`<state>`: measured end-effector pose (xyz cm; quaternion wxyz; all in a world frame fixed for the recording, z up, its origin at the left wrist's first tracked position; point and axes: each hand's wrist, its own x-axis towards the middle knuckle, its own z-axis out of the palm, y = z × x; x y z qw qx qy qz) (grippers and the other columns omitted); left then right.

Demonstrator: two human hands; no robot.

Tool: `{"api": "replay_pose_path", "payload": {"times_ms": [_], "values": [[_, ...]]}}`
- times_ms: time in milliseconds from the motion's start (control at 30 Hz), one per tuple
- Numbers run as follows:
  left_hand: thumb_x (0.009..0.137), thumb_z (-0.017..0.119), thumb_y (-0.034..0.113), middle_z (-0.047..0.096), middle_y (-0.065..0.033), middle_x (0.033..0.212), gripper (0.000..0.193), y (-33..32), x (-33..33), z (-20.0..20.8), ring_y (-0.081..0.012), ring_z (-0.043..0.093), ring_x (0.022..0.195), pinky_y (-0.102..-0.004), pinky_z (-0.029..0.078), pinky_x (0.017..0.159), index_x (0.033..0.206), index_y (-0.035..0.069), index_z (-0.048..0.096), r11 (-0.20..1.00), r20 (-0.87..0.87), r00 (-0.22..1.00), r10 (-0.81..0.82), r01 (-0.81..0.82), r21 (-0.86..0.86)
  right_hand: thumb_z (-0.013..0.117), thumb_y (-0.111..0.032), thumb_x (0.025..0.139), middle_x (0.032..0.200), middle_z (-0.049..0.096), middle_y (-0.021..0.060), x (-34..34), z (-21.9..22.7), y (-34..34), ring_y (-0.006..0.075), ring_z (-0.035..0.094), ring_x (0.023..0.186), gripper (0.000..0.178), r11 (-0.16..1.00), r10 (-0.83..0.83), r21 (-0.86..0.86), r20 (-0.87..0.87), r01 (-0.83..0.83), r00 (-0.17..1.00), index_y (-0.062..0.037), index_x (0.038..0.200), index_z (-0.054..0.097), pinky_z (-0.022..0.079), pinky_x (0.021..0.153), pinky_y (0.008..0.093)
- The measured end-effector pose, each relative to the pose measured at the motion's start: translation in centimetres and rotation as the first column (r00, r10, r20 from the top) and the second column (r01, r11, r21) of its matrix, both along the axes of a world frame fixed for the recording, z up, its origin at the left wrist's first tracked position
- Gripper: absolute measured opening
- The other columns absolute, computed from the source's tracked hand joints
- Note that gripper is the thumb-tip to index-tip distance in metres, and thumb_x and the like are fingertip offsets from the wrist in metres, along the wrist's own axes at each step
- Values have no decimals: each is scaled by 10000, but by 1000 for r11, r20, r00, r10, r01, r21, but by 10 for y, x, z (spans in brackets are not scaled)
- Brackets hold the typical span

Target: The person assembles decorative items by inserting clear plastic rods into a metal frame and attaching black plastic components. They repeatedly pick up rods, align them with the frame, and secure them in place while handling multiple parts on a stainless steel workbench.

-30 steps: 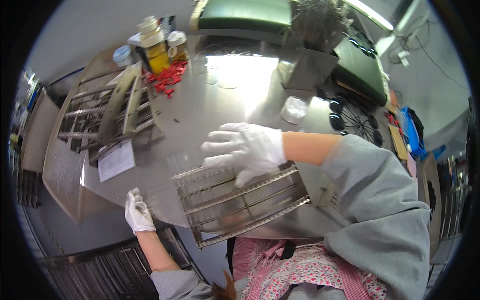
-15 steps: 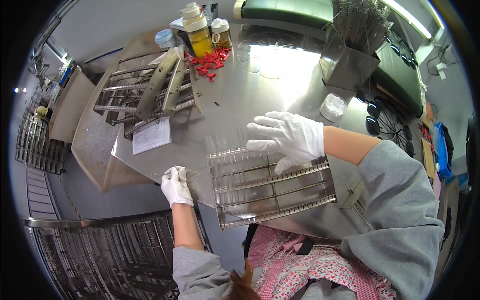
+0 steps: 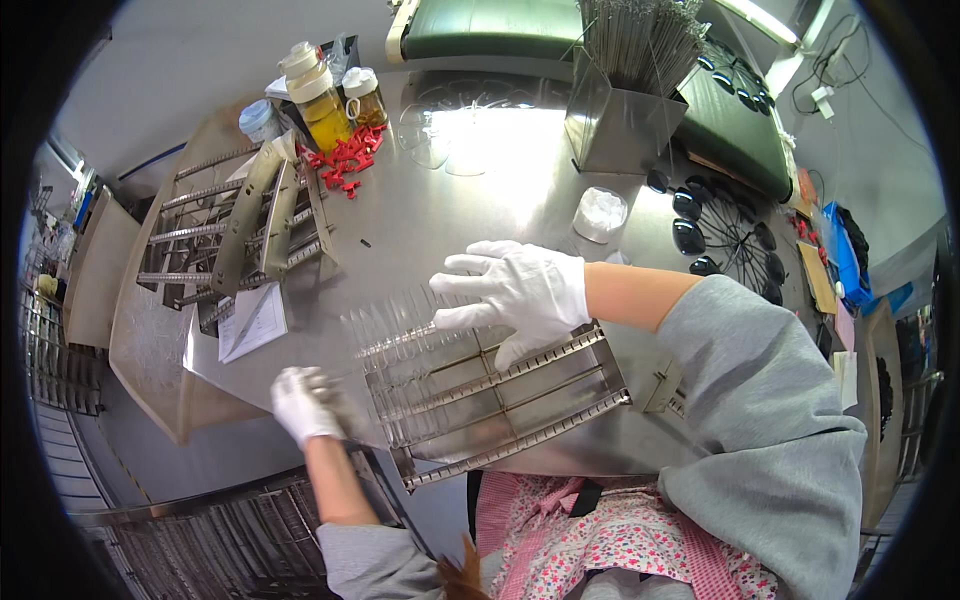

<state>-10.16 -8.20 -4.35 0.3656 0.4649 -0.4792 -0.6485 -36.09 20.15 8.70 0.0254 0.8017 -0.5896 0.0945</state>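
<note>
A metal rack (image 3: 519,423) with notched bars lies on the steel table in front of me. Thin clear curved pieces (image 3: 398,385) stand side by side in the notches at its left end. Over the rack's far bar my right hand (image 3: 515,296), white-gloved, is spread open, its fingertips beside the tops of the clear pieces. My left hand (image 3: 307,404), also gloved, is left of the rack near the table edge. Its fingers are curled together and partly blurred; what they hold, if anything, cannot be made out.
More notched racks (image 3: 235,225) stand at the left by a paper sheet (image 3: 256,318). Behind them are bottles (image 3: 318,105) and red clips (image 3: 352,152). A clear tub (image 3: 601,214), a metal box of thin rods (image 3: 628,120) and dark lenses on a wire stand (image 3: 738,235) occupy the right.
The whole view has shifted, so the table items sit further left. My left hand has turned and blurred; my right hand keeps its spread pose over the rack.
</note>
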Motion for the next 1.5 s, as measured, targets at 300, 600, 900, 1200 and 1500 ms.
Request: {"api": "replay_pose_path", "payload": {"times_ms": [300, 600, 900, 1200, 1500], "values": [[1087, 512, 296, 549, -163, 1473, 533, 42, -2, -2, -222, 570, 1284, -368, 449, 1086, 1490, -48, 449, 956, -37, 958, -283, 278, -92, 747, -581, 779, 1487, 487, 199, -25, 1, 57, 378, 461, 1374, 832, 969, -192, 138, -115, 207, 975, -116, 1441, 553, 385, 1127, 487], [1031, 602, 156, 702, -87, 1098, 401, 57, -5, -2, -156, 620, 888, -297, 532, 825, 1394, -15, 607, 836, 504, 805, -312, 484, -256, 796, -273, 700, 1011, 613, 95, 62, 87, 38, 303, 661, 980, 436, 877, -104, -353, 523, 326, 846, -77, 1048, 620, 535, 836, 431], [1020, 628, 166, 723, -80, 1061, 330, 47, -1, 1, -150, 637, 919, -316, 530, 858, 1264, -52, 673, 815, 552, 787, -276, 496, -300, 699, -253, 801, 874, 709, 135, 121, 161, 127, 339, 707, 822, 232, 980, 26, -169, 633, 105, 773, -38, 886, 689, 570, 739, 430], [942, 638, 66, 713, -77, 1083, 407, 43, -5, 23, -171, 663, 880, -300, 535, 827, 1344, -1, 641, 756, 678, 655, -335, 616, -221, 681, -298, 848, 848, 715, 122, 123, 140, 154, 311, 712, 795, 275, 974, -85, -117, 605, 195, 791, -30, 906, 705, 570, 742, 408], [836, 541, -60, 667, -65, 1118, 668, 34, 6, -15, -106, 600, 798, -234, 516, 738, 1498, 37, 528, 839, 347, 856, -384, 480, -256, 663, -342, 894, 822, 722, 110, 113, 130, 187, 283, 718, 768, 326, 973, -192, 11, 593, 231, 782, -23, 926, 720, 569, 746, 386]]}}
